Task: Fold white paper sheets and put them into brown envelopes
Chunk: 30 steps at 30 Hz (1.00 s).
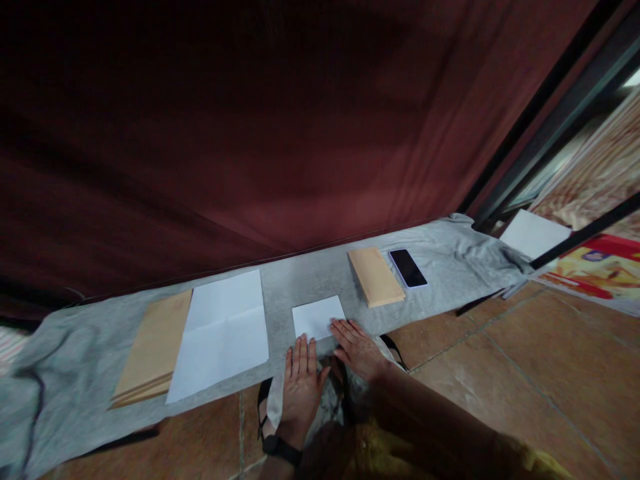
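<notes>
Paper (319,315) looks folded, left hand (301,387) and right hand (359,348) flat at its edges, grasping nothing; larger sheet (223,337) lies unfolded.

The small folded paper (316,317) before me is plain white, and so is my larger sheet (223,337). My envelope stack (153,347) is a matte tan — the lone envelope (376,277) on my right matches it. My phone (409,268) shows a black screen inside a pale lilac edge. I see soft, mottled grey on the cloth (305,270), deep maroon on the curtain (325,173), and orange-brown floor tiles (445,380) crossed by greyish lines. My wristband (283,451) is black; my clothing (390,450) shows mustard yellow — dim in shadow.
</notes>
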### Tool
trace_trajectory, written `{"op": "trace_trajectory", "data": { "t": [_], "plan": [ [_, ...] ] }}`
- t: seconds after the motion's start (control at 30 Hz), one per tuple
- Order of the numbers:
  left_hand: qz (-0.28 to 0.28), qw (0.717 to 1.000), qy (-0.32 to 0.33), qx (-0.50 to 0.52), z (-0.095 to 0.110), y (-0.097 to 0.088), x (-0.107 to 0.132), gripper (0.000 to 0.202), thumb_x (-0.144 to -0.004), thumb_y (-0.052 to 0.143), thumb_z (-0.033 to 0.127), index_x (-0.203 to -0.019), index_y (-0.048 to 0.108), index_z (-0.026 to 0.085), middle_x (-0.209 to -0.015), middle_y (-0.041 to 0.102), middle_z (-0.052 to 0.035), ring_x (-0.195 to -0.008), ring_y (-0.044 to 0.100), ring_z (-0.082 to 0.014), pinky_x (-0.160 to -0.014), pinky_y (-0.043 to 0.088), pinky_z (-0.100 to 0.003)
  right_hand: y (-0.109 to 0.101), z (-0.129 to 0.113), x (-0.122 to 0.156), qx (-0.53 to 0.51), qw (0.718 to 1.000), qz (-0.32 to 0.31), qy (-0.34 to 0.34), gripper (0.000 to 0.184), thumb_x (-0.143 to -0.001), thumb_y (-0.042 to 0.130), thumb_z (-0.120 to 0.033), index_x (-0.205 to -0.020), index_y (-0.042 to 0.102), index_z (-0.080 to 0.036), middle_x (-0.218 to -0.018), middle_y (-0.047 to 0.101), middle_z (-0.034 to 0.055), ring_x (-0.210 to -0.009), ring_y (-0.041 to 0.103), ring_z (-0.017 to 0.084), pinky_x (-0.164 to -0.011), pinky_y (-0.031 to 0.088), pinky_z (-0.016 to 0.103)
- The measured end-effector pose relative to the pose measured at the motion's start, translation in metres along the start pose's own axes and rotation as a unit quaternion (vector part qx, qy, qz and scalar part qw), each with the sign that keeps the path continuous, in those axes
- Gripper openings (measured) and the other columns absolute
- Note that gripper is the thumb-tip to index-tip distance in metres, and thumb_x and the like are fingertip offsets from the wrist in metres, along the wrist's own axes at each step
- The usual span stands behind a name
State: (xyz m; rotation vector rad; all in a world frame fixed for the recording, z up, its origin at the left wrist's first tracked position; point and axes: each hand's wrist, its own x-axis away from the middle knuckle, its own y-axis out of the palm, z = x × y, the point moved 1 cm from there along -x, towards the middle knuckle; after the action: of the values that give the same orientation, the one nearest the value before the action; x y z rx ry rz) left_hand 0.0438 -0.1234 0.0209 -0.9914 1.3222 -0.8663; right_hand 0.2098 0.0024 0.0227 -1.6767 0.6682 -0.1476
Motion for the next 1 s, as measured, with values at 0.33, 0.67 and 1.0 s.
{"op": "trace_trajectory", "data": {
  "t": [0.33,0.67,1.0],
  "plan": [
    [-0.007,1.000,0.005,0.006,0.000,-0.003,-0.003,0.066,-0.098,0.044,0.046,-0.150,0.038,0.007,-0.153,0.044,-0.0235,-0.144,0.041,-0.0323,-0.115,0.040,-0.053,-0.006,0.012,0.016,0.009,1.000,0.010,0.003,0.056,-0.101,0.047,-0.030,-0.153,0.037,-0.013,-0.157,0.042,0.0130,-0.146,0.037,0.023,-0.121,0.032,0.049],
    [-0.027,1.000,0.001,0.000,0.002,-0.006,-0.007,0.061,-0.098,0.041,0.047,-0.148,0.044,0.011,-0.151,0.048,-0.0211,-0.142,0.045,-0.0325,-0.115,0.039,-0.054,-0.013,0.013,0.023,0.014,0.999,0.015,0.026,0.054,-0.102,0.047,-0.033,-0.150,0.042,-0.011,-0.154,0.045,0.0148,-0.145,0.039,0.028,-0.120,0.031,0.054],
    [-0.043,0.999,0.004,-0.023,0.012,-0.016,-0.015,0.054,-0.091,0.051,0.024,-0.145,0.050,0.017,-0.150,0.049,-0.0211,-0.141,0.044,-0.0352,-0.114,0.038,-0.058,-0.004,-0.037,0.001,-0.035,0.999,0.004,0.018,0.056,-0.104,0.043,-0.041,-0.151,0.041,-0.010,-0.157,0.041,0.0140,-0.146,0.036,0.026,-0.122,0.031,0.046]
  ]
}}
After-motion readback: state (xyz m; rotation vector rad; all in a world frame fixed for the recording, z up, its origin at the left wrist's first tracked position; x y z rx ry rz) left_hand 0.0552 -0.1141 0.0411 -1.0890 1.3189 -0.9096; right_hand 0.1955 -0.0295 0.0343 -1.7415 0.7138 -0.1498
